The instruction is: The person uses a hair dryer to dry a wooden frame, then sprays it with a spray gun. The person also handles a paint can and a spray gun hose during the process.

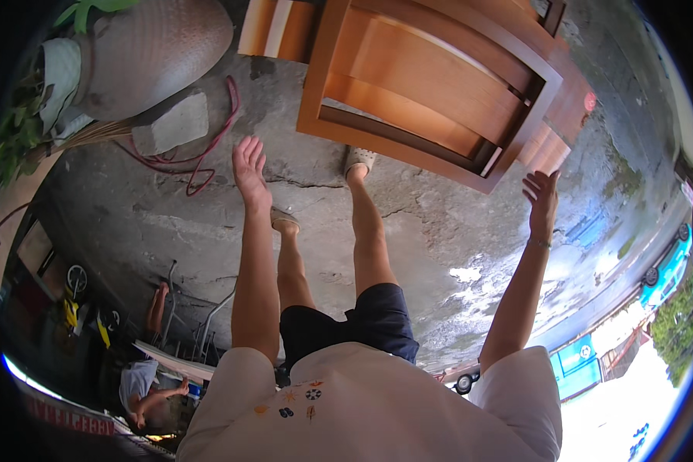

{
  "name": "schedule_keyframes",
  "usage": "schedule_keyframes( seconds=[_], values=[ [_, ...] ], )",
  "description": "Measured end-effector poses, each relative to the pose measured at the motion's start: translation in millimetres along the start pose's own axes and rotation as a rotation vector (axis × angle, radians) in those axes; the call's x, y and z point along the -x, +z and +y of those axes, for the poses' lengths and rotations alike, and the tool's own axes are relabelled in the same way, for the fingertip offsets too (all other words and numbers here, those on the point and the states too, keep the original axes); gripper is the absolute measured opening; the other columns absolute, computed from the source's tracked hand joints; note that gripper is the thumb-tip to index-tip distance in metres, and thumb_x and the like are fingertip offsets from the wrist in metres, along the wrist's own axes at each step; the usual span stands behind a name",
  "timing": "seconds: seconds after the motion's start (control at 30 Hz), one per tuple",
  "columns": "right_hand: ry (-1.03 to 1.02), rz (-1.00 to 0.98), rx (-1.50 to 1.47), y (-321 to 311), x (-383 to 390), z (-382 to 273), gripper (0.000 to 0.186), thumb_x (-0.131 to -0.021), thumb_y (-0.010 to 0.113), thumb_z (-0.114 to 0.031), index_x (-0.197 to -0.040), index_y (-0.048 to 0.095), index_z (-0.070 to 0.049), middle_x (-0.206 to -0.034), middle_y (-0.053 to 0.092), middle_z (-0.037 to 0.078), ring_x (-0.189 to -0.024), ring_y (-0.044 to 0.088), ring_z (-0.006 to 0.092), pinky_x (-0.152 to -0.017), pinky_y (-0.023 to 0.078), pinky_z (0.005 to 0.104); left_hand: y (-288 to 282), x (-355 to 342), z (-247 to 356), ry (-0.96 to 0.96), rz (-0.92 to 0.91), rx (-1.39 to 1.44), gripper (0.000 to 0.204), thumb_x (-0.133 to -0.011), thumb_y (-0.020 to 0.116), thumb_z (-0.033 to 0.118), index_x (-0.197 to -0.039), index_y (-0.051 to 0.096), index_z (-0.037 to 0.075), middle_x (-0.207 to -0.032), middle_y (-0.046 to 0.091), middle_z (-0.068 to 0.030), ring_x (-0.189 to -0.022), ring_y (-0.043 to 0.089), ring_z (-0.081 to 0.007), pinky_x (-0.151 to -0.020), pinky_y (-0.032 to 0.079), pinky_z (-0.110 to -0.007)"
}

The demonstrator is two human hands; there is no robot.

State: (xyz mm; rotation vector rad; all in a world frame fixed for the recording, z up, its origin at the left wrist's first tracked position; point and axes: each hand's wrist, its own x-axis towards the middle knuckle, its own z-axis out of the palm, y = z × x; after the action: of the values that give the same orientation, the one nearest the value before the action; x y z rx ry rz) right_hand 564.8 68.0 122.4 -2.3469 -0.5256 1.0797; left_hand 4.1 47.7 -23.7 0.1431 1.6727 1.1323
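Observation:
A brown wooden piece of furniture with a framed, slatted panel (423,54) stands on the concrete at the top centre, just beyond my feet. My left hand (250,169) hangs in the air left of its lower corner, empty, with the fingers stretched out. My right hand (541,196) is off the lower right corner of the frame, beside a lighter wooden plank (543,146), with its fingers apart and nothing visible in them. Whether that hand touches the plank is unclear, though it appears free of it.
A large clay jar (154,50), leafy plants, a concrete block (169,123), bundled sticks and a red hose (200,173) are at upper left. A seated person (138,385) is at lower left among bikes and metal frames. Blue vehicles (666,273) line the right rim.

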Motion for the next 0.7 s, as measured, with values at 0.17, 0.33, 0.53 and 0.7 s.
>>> schedule_keyframes(
  seconds=[0.17,0.33,0.53,0.7],
  values=[
    [0.177,-0.259,-0.33,68,46,75,0.084,-0.096,0.033,-0.07,-0.136,0.047,0.002,-0.125,0.06,0.017,-0.116,0.056,0.0264,-0.1,0.042,0.04,-3,-35,98,-0.016,-0.457,-0.445,0.07,-0.102,0.032,0.057,-0.139,0.046,0.0,-0.137,0.054,-0.0194,-0.128,0.052,-0.0298,-0.11,0.035,-0.044],
    [0.158,-0.272,-0.394,83,38,82,0.082,-0.096,0.033,-0.072,-0.133,0.049,0.0,-0.115,0.058,0.011,-0.103,0.056,0.021,-0.095,0.043,0.0382,23,-35,98,-0.106,-0.548,-0.532,0.078,-0.1,0.029,0.064,-0.137,0.049,-0.002,-0.133,0.058,-0.0174,-0.124,0.054,-0.0284,-0.108,0.037,-0.044],
    [0.223,-0.349,-0.447,72,33,77,0.072,-0.094,0.031,-0.074,-0.115,0.054,-0.008,-0.104,0.059,0.005,-0.092,0.055,0.0178,-0.084,0.041,0.0337,25,-39,102,-0.182,-0.577,-0.564,0.073,-0.102,0.026,0.06,-0.137,0.049,0.0,-0.135,0.055,-0.0139,-0.124,0.051,-0.024,-0.11,0.032,-0.041],
    [0.267,-0.426,-0.487,66,34,69,0.073,-0.094,0.029,-0.075,-0.118,0.054,-0.011,-0.101,0.057,0.002,-0.09,0.054,0.0157,-0.081,0.041,0.0325,35,-41,105,-0.126,-0.583,-0.586,0.072,-0.103,0.025,0.058,-0.135,0.051,-0.001,-0.131,0.058,-0.0121,-0.119,0.053,-0.0222,-0.106,0.036,-0.039]
  ],
)
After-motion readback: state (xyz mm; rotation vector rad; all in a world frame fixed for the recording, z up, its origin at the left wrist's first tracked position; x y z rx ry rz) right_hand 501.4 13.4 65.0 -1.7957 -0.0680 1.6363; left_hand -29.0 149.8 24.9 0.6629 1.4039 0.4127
